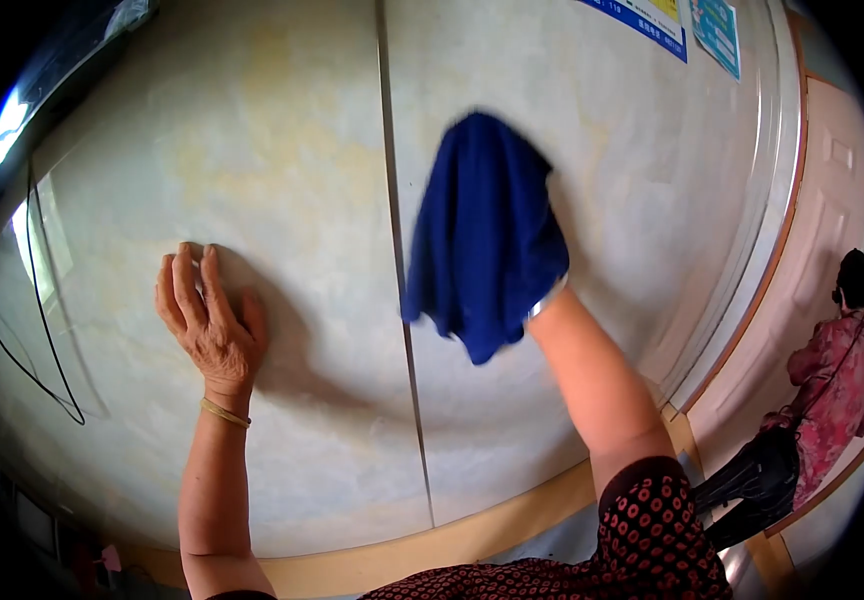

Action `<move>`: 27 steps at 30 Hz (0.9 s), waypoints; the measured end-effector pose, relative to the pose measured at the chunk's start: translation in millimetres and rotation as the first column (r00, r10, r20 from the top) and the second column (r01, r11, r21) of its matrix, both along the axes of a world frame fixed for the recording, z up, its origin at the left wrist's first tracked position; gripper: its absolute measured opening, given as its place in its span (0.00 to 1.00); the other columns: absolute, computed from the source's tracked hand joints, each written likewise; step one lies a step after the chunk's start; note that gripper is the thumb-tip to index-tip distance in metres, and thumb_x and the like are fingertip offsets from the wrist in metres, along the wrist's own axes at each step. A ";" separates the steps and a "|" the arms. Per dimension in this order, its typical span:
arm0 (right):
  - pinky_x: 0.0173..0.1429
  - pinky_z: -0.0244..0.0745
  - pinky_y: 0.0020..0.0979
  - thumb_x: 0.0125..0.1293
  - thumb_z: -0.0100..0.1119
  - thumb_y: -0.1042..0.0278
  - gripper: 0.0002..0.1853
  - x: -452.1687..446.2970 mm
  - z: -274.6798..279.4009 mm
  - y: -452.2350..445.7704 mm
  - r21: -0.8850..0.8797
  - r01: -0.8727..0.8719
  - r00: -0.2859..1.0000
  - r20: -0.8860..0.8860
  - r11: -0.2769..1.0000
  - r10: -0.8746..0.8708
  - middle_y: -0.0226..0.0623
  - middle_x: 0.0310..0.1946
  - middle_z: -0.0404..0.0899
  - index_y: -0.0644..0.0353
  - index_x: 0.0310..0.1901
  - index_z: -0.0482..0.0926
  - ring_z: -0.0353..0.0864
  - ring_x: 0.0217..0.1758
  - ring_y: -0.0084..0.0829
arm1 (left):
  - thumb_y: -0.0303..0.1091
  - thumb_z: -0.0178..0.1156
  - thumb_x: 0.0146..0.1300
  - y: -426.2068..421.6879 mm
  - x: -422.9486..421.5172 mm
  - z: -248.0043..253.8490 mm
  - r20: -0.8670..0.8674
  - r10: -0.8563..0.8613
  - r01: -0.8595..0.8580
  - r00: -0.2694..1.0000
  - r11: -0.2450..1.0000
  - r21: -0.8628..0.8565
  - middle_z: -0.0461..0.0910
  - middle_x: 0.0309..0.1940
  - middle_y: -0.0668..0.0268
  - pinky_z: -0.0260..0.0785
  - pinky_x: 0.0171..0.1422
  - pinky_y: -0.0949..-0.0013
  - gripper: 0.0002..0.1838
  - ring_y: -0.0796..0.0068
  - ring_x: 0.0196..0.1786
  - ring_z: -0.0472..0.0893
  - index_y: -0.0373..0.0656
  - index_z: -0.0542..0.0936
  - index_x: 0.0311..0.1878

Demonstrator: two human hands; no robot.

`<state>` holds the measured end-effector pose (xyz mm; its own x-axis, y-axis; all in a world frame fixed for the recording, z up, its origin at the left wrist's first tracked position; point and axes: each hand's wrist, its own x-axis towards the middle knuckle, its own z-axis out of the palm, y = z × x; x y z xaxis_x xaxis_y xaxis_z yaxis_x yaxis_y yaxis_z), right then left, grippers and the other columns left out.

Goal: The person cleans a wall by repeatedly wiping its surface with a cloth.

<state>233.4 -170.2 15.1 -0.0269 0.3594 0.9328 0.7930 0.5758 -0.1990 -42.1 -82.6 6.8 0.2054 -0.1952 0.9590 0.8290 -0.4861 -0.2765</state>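
Note:
A dark blue cloth drapes over my right hand, hiding its fingers; only the wrist with a silvery band shows below it. The hand holds the cloth up at the pale marbled wall panel, right of a dark vertical seam. Left of that seam, my left hand is open and holds nothing. Its fingers are slightly bent, with the tips at the panel and the thumb apart. A yellowish bangle circles the left wrist.
Black cables hang at the left below a dark screen-like object. Posters are on the wall at the upper right. Another person in a pink patterned top stands by a pale door at the right.

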 end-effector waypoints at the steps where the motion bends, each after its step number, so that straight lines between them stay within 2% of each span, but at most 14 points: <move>1: 0.68 0.37 0.28 0.65 0.32 0.64 0.25 -3.4 28.2 -1.4 0.137 -0.064 0.998 0.004 0.989 0.064 0.37 0.63 0.47 0.63 0.62 0.46 0.46 0.66 0.30 | 0.32 0.49 0.49 -0.5 -1.0 -0.3 0.003 0.011 -0.011 1.000 1.000 0.004 0.60 0.54 0.53 0.51 0.59 0.54 0.24 0.50 0.57 0.58 0.36 0.67 0.51; 3: 0.69 0.37 0.28 0.65 0.33 0.63 0.25 -4.4 77.7 5.4 0.422 0.192 0.939 0.184 0.886 -0.290 0.38 0.63 0.47 0.63 0.62 0.47 0.46 0.66 0.31 | 0.32 0.49 0.49 -1.8 -2.3 -1.0 0.001 0.010 -0.010 1.000 1.000 0.005 0.61 0.54 0.53 0.51 0.59 0.54 0.24 0.50 0.57 0.58 0.36 0.67 0.51; 6: 0.69 0.36 0.29 0.64 0.35 0.63 0.26 -3.3 107.1 13.8 0.524 0.351 0.833 0.204 0.776 -0.514 0.39 0.63 0.47 0.63 0.61 0.47 0.45 0.66 0.32 | 0.32 0.49 0.48 -3.6 -2.2 -1.5 -0.004 -0.005 0.005 1.000 1.000 0.002 0.61 0.54 0.53 0.52 0.59 0.54 0.24 0.51 0.57 0.58 0.36 0.67 0.51; 14: 0.69 0.34 0.32 0.61 0.39 0.60 0.29 -33.1 9.0 -9.7 0.220 0.438 0.767 0.415 0.872 -0.490 0.41 0.63 0.47 0.64 0.61 0.48 0.43 0.67 0.36 | 0.34 0.51 0.48 -4.7 0.5 -3.6 0.006 -0.033 0.033 0.999 0.999 0.010 0.61 0.54 0.53 0.52 0.59 0.54 0.23 0.50 0.57 0.58 0.37 0.68 0.50; 18: 0.69 0.33 0.33 0.60 0.41 0.60 0.30 -48.6 -30.5 -30.7 0.015 0.464 0.759 0.508 0.886 -0.407 0.42 0.63 0.47 0.65 0.61 0.48 0.43 0.67 0.38 | 0.27 0.53 0.46 -8.3 2.0 -2.5 0.066 -0.177 0.180 0.982 0.983 -0.036 0.62 0.53 0.54 0.52 0.59 0.58 0.22 0.52 0.57 0.59 0.39 0.69 0.49; 19: 0.63 0.44 0.36 0.55 0.45 0.61 0.25 -49.6 -37.4 -26.5 0.075 0.399 0.788 0.482 0.914 -0.383 0.47 0.54 0.55 0.64 0.53 0.57 0.52 0.59 0.43 | 0.24 0.54 0.45 -15.3 1.9 -5.1 0.077 -0.217 0.225 0.973 0.968 -0.112 0.63 0.52 0.54 0.52 0.58 0.59 0.21 0.54 0.56 0.59 0.39 0.70 0.48; 20: 0.57 0.54 0.39 0.50 0.49 0.62 0.20 -51.1 -39.6 -25.0 0.136 0.334 0.815 0.455 0.933 -0.358 0.52 0.46 0.64 0.63 0.44 0.66 0.61 0.52 0.49 | 0.24 0.53 0.45 -23.4 4.1 -9.8 0.058 -0.329 0.334 0.942 0.931 -0.146 0.66 0.49 0.53 0.53 0.57 0.59 0.20 0.54 0.54 0.62 0.37 0.70 0.46; 21: 0.43 0.60 0.38 0.44 0.54 0.64 0.13 -55.2 -38.3 -24.0 0.115 0.301 0.841 0.437 0.947 -0.320 0.49 0.33 0.66 0.61 0.31 0.68 0.65 0.40 0.46 | 0.24 0.51 0.49 -31.8 6.4 -21.5 0.073 -0.522 0.524 0.850 0.822 -0.223 0.69 0.46 0.53 0.57 0.54 0.62 0.17 0.55 0.51 0.66 0.35 0.71 0.45; 22: 0.43 0.60 0.38 0.44 0.54 0.64 0.13 -65.0 -30.1 -29.3 0.111 0.303 0.843 0.433 0.947 -0.320 0.49 0.33 0.66 0.61 0.31 0.68 0.65 0.40 0.46 | 0.24 0.50 0.49 -42.3 9.0 -34.8 -0.004 -0.629 0.603 0.778 0.747 -0.281 0.72 0.40 0.53 0.62 0.50 0.62 0.15 0.53 0.44 0.71 0.34 0.71 0.43; 23: 0.55 0.50 0.38 0.49 0.51 0.60 0.22 -78.9 -17.8 -38.1 -0.188 0.468 0.756 0.592 0.863 -0.281 0.47 0.46 0.61 0.62 0.44 0.63 0.58 0.51 0.45 | 0.23 0.49 0.48 -65.0 14.1 -48.0 -0.051 -0.741 0.671 0.669 0.633 -0.386 0.74 0.37 0.54 0.64 0.47 0.63 0.14 0.54 0.40 0.73 0.35 0.72 0.41; 24: 0.67 0.40 0.39 0.53 0.48 0.56 0.30 -96.3 -16.7 -35.5 -0.425 0.628 0.667 0.725 0.651 -0.170 0.44 0.58 0.56 0.63 0.57 0.58 0.50 0.63 0.44 | 0.25 0.52 0.47 -67.5 12.6 -72.1 -0.173 -0.836 0.679 0.521 0.528 -0.510 0.75 0.36 0.55 0.66 0.44 0.62 0.12 0.56 0.37 0.74 0.36 0.73 0.38; 25: 0.67 0.40 0.39 0.53 0.48 0.56 0.30 -93.8 -18.6 -36.8 -0.434 0.628 0.671 0.723 0.646 -0.167 0.44 0.58 0.56 0.63 0.57 0.58 0.50 0.63 0.44 | 0.28 0.54 0.47 -80.9 25.1 -90.2 -0.269 -0.855 0.596 0.443 0.505 -0.624 0.75 0.36 0.56 0.66 0.43 0.61 0.12 0.57 0.36 0.74 0.37 0.74 0.37; 26: 0.67 0.42 0.39 0.53 0.49 0.55 0.30 -89.6 -23.6 -37.4 -0.359 0.579 0.677 0.712 0.732 -0.186 0.44 0.57 0.57 0.62 0.56 0.59 0.52 0.63 0.44 | 0.31 0.56 0.46 -96.8 37.6 -108.8 -0.345 -0.872 0.495 0.348 0.483 -0.722 0.75 0.35 0.57 0.67 0.43 0.60 0.12 0.58 0.36 0.74 0.38 0.74 0.36; 27: 0.66 0.43 0.39 0.52 0.50 0.54 0.30 -85.8 -29.0 -36.2 -0.277 0.523 0.683 0.701 0.806 -0.202 0.44 0.56 0.59 0.61 0.55 0.60 0.53 0.62 0.43 | 0.31 0.56 0.46 -98.8 32.7 -113.7 -0.335 -0.877 0.494 0.345 0.473 -0.730 0.75 0.35 0.57 0.67 0.43 0.60 0.12 0.58 0.36 0.74 0.38 0.74 0.36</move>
